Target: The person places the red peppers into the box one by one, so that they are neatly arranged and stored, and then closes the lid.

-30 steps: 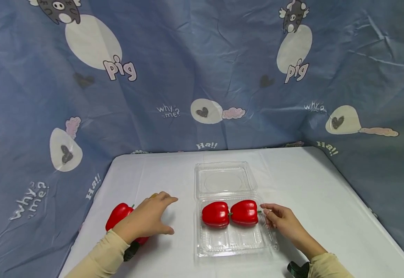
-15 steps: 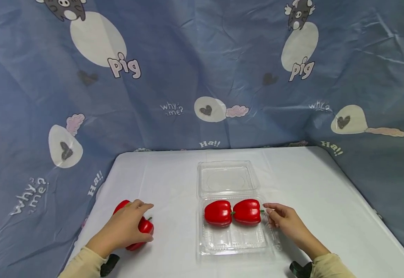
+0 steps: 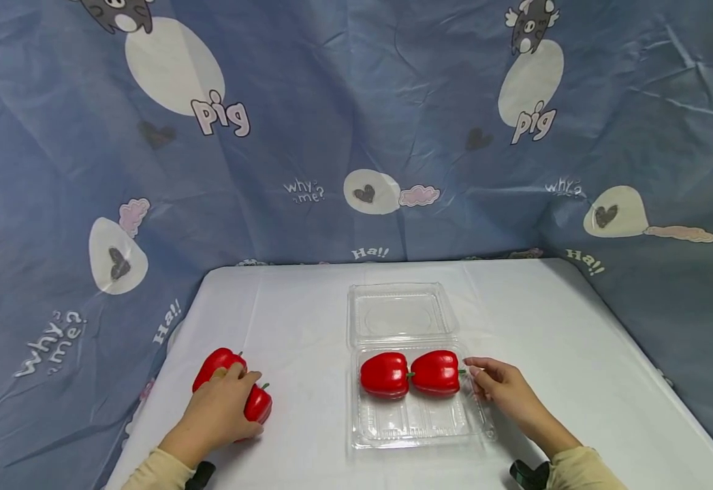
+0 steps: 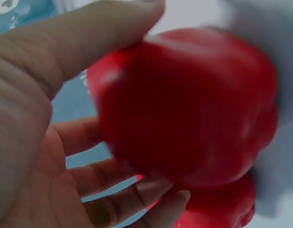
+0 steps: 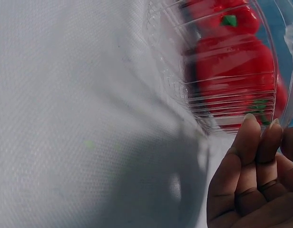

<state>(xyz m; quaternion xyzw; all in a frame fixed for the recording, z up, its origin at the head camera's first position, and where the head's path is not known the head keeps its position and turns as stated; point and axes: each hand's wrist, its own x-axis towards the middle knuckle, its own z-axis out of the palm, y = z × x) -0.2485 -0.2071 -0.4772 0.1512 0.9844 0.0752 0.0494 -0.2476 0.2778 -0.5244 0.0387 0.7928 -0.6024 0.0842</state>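
Observation:
My left hand (image 3: 218,408) grips a glossy red bell pepper (image 3: 259,406) at the left of the table, thumb and fingers on opposite sides of it. In the left wrist view this bell pepper (image 4: 199,104) fills the middle, and a second red one (image 4: 222,204) shows below it. That second bell pepper (image 3: 214,366) lies just behind my hand in the head view. My right hand (image 3: 509,398) pinches the right rim of a clear plastic clamshell container (image 3: 387,427). Inside its back half, two red bell peppers (image 3: 384,376) lie side by side, green stems pointing right.
The container's lid (image 3: 399,316) lies folded back, away from me. A white cloth (image 3: 307,327) covers the table. Behind and beside it hangs a blue printed curtain (image 3: 295,136). Black wrist straps (image 3: 529,475) show at the sleeves.
My left hand has moved left and down, closing round the nearer bell pepper at the left. My right hand stays at the container's rim. The head view has shifted slightly.

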